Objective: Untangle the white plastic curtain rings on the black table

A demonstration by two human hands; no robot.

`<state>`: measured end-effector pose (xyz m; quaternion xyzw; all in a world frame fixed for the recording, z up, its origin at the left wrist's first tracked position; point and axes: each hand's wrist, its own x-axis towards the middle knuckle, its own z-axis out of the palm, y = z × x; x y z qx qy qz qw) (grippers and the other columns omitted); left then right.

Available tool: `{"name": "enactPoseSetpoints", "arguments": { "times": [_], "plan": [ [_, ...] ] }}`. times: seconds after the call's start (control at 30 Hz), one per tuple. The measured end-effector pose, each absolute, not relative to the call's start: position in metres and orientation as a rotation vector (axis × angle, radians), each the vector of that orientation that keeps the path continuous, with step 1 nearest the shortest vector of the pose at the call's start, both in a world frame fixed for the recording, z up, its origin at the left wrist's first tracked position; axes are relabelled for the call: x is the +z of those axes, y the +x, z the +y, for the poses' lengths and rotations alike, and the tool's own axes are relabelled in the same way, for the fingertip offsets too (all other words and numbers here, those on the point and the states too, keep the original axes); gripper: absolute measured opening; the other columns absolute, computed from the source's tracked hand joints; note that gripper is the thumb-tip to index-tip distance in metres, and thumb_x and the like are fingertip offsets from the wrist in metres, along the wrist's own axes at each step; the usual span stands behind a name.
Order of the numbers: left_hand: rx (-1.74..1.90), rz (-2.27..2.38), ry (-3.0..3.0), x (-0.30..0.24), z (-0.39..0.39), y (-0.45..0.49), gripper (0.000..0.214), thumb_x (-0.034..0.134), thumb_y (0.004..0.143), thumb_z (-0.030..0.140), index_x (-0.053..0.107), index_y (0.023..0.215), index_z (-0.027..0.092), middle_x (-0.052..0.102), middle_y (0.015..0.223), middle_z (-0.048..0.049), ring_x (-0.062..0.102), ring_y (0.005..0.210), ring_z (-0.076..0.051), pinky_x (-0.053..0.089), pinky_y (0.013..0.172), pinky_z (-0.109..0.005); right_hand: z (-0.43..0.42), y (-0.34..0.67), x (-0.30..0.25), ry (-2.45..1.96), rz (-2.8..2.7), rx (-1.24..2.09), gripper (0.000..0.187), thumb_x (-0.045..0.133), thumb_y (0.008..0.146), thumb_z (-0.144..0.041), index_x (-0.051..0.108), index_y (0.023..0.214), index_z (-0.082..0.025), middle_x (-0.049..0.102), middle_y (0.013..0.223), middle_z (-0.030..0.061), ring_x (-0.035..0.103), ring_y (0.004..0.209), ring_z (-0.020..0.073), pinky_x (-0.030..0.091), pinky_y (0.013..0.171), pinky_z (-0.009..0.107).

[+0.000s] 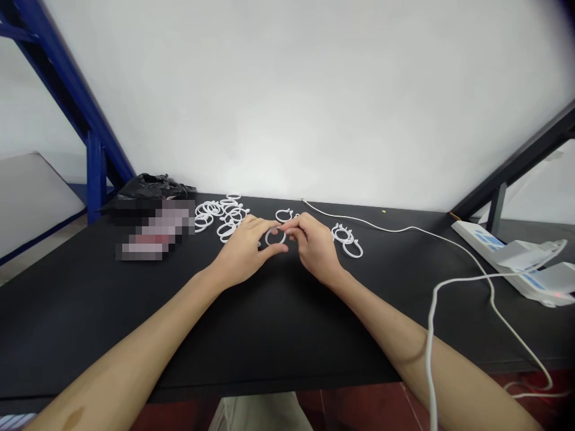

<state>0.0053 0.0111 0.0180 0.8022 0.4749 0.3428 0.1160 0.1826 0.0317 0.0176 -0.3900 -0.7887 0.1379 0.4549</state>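
Between both hands, just above the black table, is a white curtain ring (266, 238). My left hand (240, 248) grips its left side with thumb and fingers. At the ring's upper right, my right hand (314, 244) pinches with thumb and forefinger; the fingertips partly cover what they hold there. Another white ring (283, 219) lies just behind my hands. To the left is a loose pile of several white rings (210, 209), partly hidden by my left hand. A smaller cluster of rings (353, 248) lies right of my right hand.
A black plastic bag (153, 187) and a pixelated patch (157, 233) are at the table's left. A white power strip (503, 254) with plugs stands at the right. Its white cable (431, 335) crosses over my right forearm. A white wall (287, 108) rises behind the black table (269, 335).
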Motion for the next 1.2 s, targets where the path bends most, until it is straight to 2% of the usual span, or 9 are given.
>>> {"name": "enactPoseSetpoints", "arguments": {
  "times": [0.13, 0.23, 0.3, 0.37, 0.63, 0.77, 0.93, 1.03, 1.2],
  "plan": [
    [1.086, 1.521, 2.383, 0.016, 0.015, 0.003, 0.037, 0.056, 0.092, 0.045, 0.061, 0.12, 0.022, 0.068, 0.11, -0.0044, 0.055, 0.106, -0.025, 0.044, 0.099, -0.042, 0.036, 0.185, 0.013, -0.989, -2.013, 0.195, 0.023, 0.051, 0.096, -0.023, 0.067, 0.112, -0.02, 0.071, 0.105, 0.0055, 0.064, 0.098, 0.0189, 0.052, 0.09, 0.035],
    [1.149, 1.88, 2.321, 0.012, 0.023, -0.005, 0.045, 0.049, 0.094, 0.04, 0.056, 0.131, 0.015, 0.064, 0.123, -0.0108, 0.049, 0.119, -0.031, 0.038, 0.105, -0.048, 0.042, 0.189, 0.005, -1.098, -2.203, -0.004, 0.04, 0.053, 0.095, -0.032, 0.058, 0.132, -0.016, 0.059, 0.136, 0.0117, 0.045, 0.134, 0.0288, 0.038, 0.112, 0.049],
    [1.082, 2.141, 2.232, 0.01, 0.028, -0.012, 0.051, 0.048, 0.094, 0.037, 0.05, 0.138, 0.01, 0.055, 0.138, -0.0162, 0.042, 0.126, -0.038, 0.035, 0.106, -0.054, 0.045, 0.192, -0.001, -1.202, -2.334, -0.089, 0.042, 0.05, 0.097, -0.035, 0.059, 0.132, -0.014, 0.053, 0.144, 0.0126, 0.029, 0.144, 0.0328, 0.025, 0.119, 0.056],
    [0.995, 2.248, 2.205, 0.009, 0.03, -0.017, 0.053, 0.048, 0.093, 0.037, 0.049, 0.139, 0.011, 0.048, 0.145, -0.0173, 0.037, 0.129, -0.042, 0.035, 0.104, -0.058, 0.046, 0.194, -0.004, -1.28, -2.427, -0.103, 0.043, 0.043, 0.099, -0.036, 0.059, 0.132, -0.013, 0.055, 0.142, 0.0118, 0.025, 0.147, 0.0333, 0.017, 0.121, 0.058],
    [0.826, 1.8, 2.593, 0.004, 0.025, -0.004, 0.034, 0.048, 0.093, 0.033, 0.066, 0.118, 0.017, 0.062, 0.127, -0.0104, 0.044, 0.121, -0.033, 0.037, 0.102, -0.053, 0.047, 0.191, -0.006, -1.358, -2.532, -0.135, 0.05, 0.036, 0.1, -0.03, 0.045, 0.144, -0.01, 0.033, 0.158, 0.0127, 0.012, 0.15, 0.0342, 0.012, 0.122, 0.055],
    [0.8, 1.659, 2.643, 0.001, 0.023, 0.0, 0.031, 0.05, 0.093, 0.032, 0.066, 0.115, 0.018, 0.064, 0.121, -0.0093, 0.044, 0.118, -0.031, 0.037, 0.103, -0.052, 0.047, 0.19, -0.005, -1.305, -2.563, -0.123, 0.047, 0.036, 0.099, -0.026, 0.048, 0.142, -0.009, 0.047, 0.148, 0.0118, 0.024, 0.145, 0.0321, 0.012, 0.122, 0.054],
    [0.793, 1.632, 2.659, 0.001, 0.02, -0.003, 0.031, 0.049, 0.094, 0.031, 0.064, 0.118, 0.017, 0.063, 0.12, -0.009, 0.045, 0.113, -0.029, 0.04, 0.101, -0.05, 0.044, 0.186, 0.001, -1.193, -2.522, -0.142, 0.031, 0.045, 0.096, -0.02, 0.061, 0.122, -0.013, 0.063, 0.119, 0.0118, 0.048, 0.114, 0.0271, 0.038, 0.104, 0.046],
    [0.786, 1.61, 2.701, 0.001, 0.02, -0.004, 0.031, 0.052, 0.093, 0.028, 0.063, 0.12, 0.017, 0.063, 0.119, -0.0093, 0.044, 0.111, -0.029, 0.041, 0.099, -0.05, 0.043, 0.184, 0.005, -1.152, -2.543, -0.049, 0.023, 0.047, 0.096, -0.017, 0.064, 0.111, -0.015, 0.065, 0.106, 0.0099, 0.051, 0.096, 0.0231, 0.043, 0.089, 0.041],
    [0.822, 1.448, 2.758, 0.003, 0.02, -0.005, 0.019, 0.054, 0.092, 0.023, 0.067, 0.106, 0.021, 0.064, 0.114, -0.0069, 0.045, 0.103, -0.026, 0.044, 0.094, -0.048, 0.04, 0.182, 0.008, -0.97, -2.383, 0.185, 0.01, 0.055, 0.092, -0.014, 0.064, 0.092, -0.018, 0.068, 0.09, 0.0033, 0.05, 0.085, 0.0181, 0.042, 0.085, 0.034]
  ]
}}
